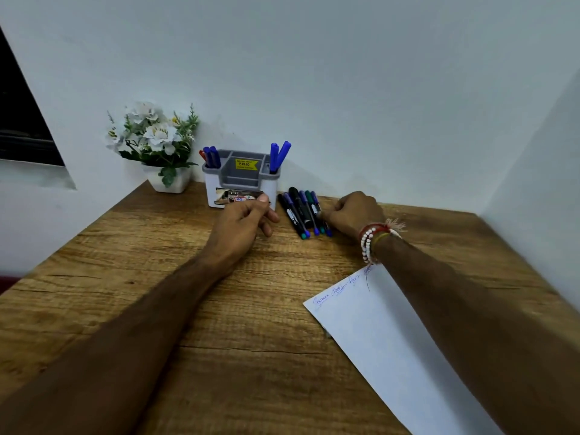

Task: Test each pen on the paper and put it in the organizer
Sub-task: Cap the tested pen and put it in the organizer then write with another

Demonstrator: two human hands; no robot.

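Head view: the loose pens [303,213] lie side by side on the table [157,277], just right of the organizer [241,186]. Their long axes run from the wall toward the person, with the near ends slanting a little to the right. The near tips show blue and green; the far ends are black, blue and green.

The organizer is white with a grey insert and stands against the wall. Its left compartment holds two blue pens and a red one [209,157], all upright. Its right compartment holds two blue pens [278,155], one of them leaning right. A yellow sticker [246,164] sits on the middle section.

The left hand [248,219] is in front of the organizer. Its fingers are loosely curled with nothing seen in them, and its thumb overlaps the organizer's front label. The right hand [353,213] is knuckles up at the right end of the row, fingers curled down at the rightmost pen. Its fingertips are hidden, so I cannot tell whether it grasps the pen.

The paper [386,340] lies near right, partly under the right forearm, with blue scribbles along its far edge. A flower pot [169,182] stands left of the organizer.
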